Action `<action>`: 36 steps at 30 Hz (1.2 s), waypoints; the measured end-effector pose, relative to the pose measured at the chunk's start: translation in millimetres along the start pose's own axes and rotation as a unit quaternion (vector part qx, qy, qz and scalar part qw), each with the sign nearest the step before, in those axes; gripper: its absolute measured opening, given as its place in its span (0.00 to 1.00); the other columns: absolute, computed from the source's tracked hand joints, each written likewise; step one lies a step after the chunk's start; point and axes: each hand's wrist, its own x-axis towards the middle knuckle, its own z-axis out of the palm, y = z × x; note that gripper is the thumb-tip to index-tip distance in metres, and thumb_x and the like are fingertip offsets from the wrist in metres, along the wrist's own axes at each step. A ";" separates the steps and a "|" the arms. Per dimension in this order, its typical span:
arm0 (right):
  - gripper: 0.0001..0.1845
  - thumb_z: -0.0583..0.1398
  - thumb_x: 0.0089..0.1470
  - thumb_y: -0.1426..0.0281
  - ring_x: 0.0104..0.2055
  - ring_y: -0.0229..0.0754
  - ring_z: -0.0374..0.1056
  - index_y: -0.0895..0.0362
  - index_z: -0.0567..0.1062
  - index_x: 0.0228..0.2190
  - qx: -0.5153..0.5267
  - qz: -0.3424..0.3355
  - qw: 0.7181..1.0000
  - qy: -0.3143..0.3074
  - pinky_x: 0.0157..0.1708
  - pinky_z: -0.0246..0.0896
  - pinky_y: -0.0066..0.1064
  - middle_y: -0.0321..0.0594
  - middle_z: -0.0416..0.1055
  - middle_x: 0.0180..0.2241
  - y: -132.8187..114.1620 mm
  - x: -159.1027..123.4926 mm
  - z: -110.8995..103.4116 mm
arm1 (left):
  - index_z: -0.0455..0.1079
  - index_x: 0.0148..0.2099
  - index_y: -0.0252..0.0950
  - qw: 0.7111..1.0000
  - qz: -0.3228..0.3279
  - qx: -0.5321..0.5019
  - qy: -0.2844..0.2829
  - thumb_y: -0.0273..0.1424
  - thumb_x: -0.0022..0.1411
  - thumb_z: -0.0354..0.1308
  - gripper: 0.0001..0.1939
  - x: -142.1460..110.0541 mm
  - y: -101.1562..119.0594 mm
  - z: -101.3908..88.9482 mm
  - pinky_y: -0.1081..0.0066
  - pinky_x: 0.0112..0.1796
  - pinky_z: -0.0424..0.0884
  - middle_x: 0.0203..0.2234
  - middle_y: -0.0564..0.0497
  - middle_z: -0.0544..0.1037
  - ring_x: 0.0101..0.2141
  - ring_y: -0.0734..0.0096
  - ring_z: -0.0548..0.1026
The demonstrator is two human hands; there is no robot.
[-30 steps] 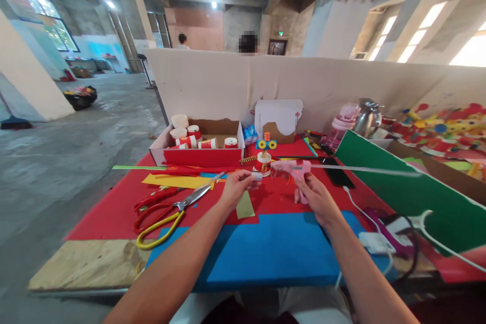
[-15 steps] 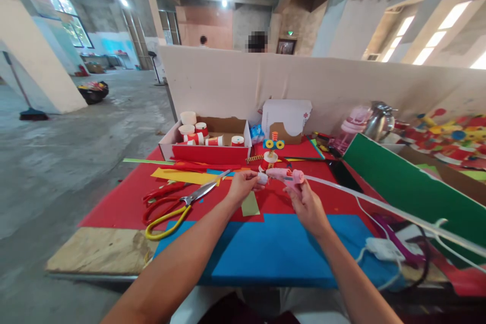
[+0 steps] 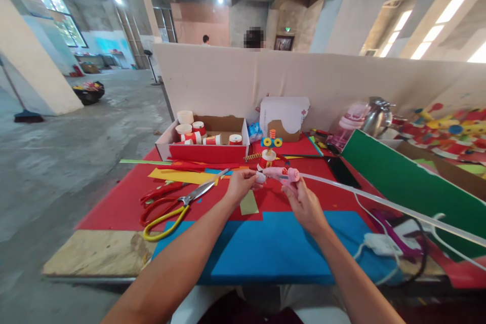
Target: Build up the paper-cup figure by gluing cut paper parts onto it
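My right hand [image 3: 304, 205] is closed round a pink glue gun [image 3: 283, 174], whose nozzle points left; a long clear glue stick [image 3: 379, 205] trails out of its back to the right. My left hand [image 3: 238, 185] pinches a small white piece [image 3: 260, 177] right at the gun's tip. Both hands hover over the red sheet [image 3: 125, 202], just in front of a small paper-cup figure [image 3: 269, 154] with yellow and blue wheels. A light green paper strip [image 3: 248, 203] lies under my left hand.
Yellow-handled scissors [image 3: 172, 207] and red ones lie at the left. A cardboard box [image 3: 207, 147] of paper cups stands behind. At right are a green board [image 3: 410, 187], a black phone [image 3: 339, 169], a power strip [image 3: 381, 243] with cables, a pink bottle and a kettle. A blue sheet [image 3: 273, 248] lies in front.
The glue gun's nozzle has come left to the white piece in my left hand, and the glue stick at its back has swung downward to the right.
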 end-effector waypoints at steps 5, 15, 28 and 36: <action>0.23 0.50 0.58 0.60 0.39 0.52 0.74 0.59 0.67 0.50 -0.002 -0.003 1.000 -0.008 0.34 0.67 0.36 0.51 0.77 0.38 -2.1 -0.2 0.2 | 0.74 0.31 0.32 1.000 -0.001 0.000 0.003 0.25 0.52 0.62 0.02 1.1 -2.5 -0.3 0.75 0.26 0.73 0.24 0.50 0.80 0.22 0.72 0.77; 0.23 0.50 0.58 0.60 0.39 0.53 0.74 0.60 0.68 0.49 -0.005 -0.004 1.000 -0.008 0.34 0.67 0.36 0.52 0.76 0.39 -2.1 -0.7 3.4 | 0.73 0.32 0.31 1.000 0.010 0.006 0.005 0.28 0.51 0.64 0.06 0.7 -3.9 -1.7 0.73 0.27 0.74 0.25 0.50 0.80 0.23 0.70 0.78; 0.23 0.50 0.57 0.59 0.39 0.53 0.74 0.58 0.68 0.49 0.003 0.011 1.000 -0.004 0.34 0.67 0.37 0.51 0.77 0.38 -1.2 -2.5 1.8 | 0.73 0.32 0.32 1.000 0.022 0.008 0.004 0.26 0.52 0.63 0.04 -0.2 -2.5 -1.8 0.75 0.27 0.74 0.25 0.50 0.81 0.22 0.72 0.78; 0.23 0.50 0.57 0.59 0.39 0.53 0.74 0.59 0.68 0.48 -0.002 0.015 1.000 0.000 0.33 0.66 0.36 0.51 0.77 0.38 -2.2 -2.6 1.3 | 0.73 0.32 0.31 1.000 0.018 0.006 0.011 0.25 0.51 0.63 0.03 -1.8 -1.1 -0.8 0.75 0.25 0.73 0.25 0.51 0.80 0.22 0.72 0.78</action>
